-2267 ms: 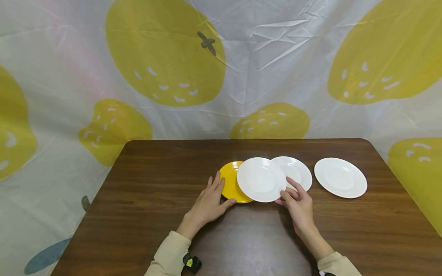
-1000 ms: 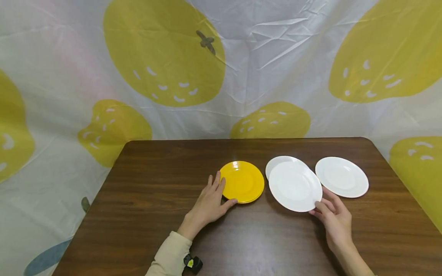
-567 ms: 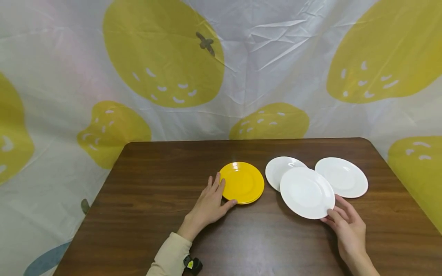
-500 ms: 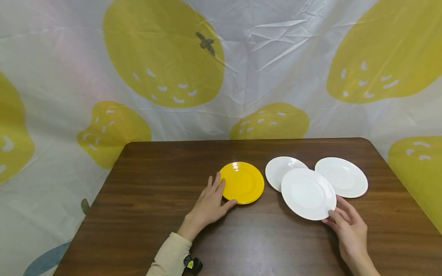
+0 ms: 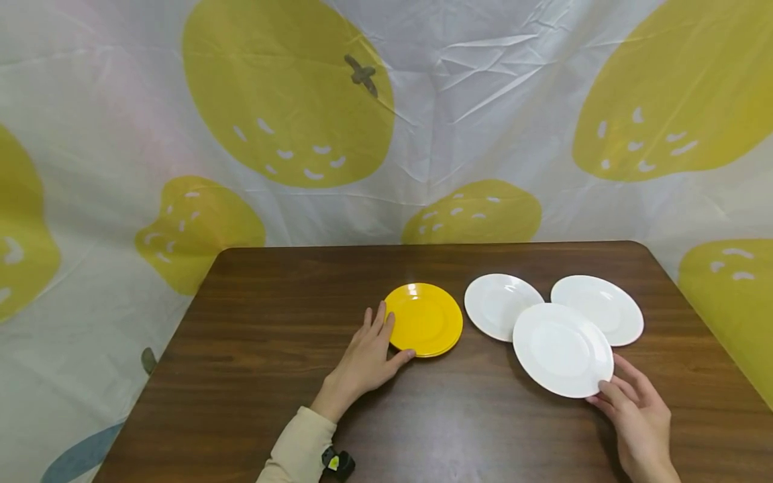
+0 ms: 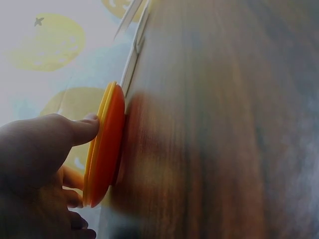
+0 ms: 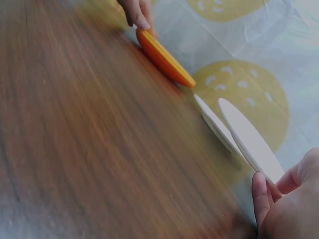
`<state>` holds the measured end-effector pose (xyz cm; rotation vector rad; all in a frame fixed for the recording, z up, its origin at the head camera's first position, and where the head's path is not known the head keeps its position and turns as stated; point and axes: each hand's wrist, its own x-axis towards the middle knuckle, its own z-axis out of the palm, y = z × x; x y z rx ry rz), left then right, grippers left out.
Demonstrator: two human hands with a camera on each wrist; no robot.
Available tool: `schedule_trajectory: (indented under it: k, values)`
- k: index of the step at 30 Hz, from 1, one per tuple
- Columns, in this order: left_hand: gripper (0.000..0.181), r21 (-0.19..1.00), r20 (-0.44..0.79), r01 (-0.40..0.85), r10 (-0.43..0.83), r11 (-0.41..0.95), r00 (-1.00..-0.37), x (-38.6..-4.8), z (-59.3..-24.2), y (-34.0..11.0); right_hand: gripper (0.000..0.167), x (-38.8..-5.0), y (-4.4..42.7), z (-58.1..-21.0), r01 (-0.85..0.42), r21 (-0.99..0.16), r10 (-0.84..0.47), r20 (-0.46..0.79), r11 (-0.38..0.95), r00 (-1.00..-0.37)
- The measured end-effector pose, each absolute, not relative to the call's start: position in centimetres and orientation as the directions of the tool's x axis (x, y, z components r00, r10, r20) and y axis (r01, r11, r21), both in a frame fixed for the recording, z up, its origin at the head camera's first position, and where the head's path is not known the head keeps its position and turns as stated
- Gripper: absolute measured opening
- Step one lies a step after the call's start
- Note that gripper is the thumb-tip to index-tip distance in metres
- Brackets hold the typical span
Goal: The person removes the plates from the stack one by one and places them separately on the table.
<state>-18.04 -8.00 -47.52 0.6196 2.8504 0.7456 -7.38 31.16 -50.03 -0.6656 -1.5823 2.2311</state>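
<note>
Two-handed: pinching one white plate (image 5: 563, 350) with right hand (image 5: 639, 416), now farther toward frame's lower right; touching yellow plates (image 5: 427, 319) (unmoved) with left hand (image 5: 364, 359), fingers apart.

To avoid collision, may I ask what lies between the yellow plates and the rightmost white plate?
The head view shows a resting white plate and part of the held plate.

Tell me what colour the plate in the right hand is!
Plain white; the plate shows best in the head view.

White plate (image 5: 563, 350) aloft; yellow plates (image 5: 425, 319) stacked
</note>
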Motion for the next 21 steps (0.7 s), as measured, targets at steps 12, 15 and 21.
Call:
schedule_trajectory:
  k: [12, 15, 21]
  values:
    - [0.087, 0.494, -0.034, 0.352, 0.422, 0.795, -0.906, -18.0, -47.5, -8.0, 0.047, -6.0, 32.7, -49.8, 0.002, -0.936, 0.599, -0.227, -0.351, -0.768]
    - [0.086, 0.497, -0.039, 0.349, 0.422, 0.794, -0.906, -18.0, -47.5, -8.1, 0.048, -5.5, 33.1, -49.9, -0.021, -0.924, 0.603, -0.232, -0.382, -0.763]
    - [0.086, 0.493, -0.032, 0.363, 0.434, 0.79, -0.901, -17.9, -47.4, -8.3, 0.048, -4.8, 34.0, -49.7, 0.002, -0.913, 0.64, -0.287, -0.407, -0.713]
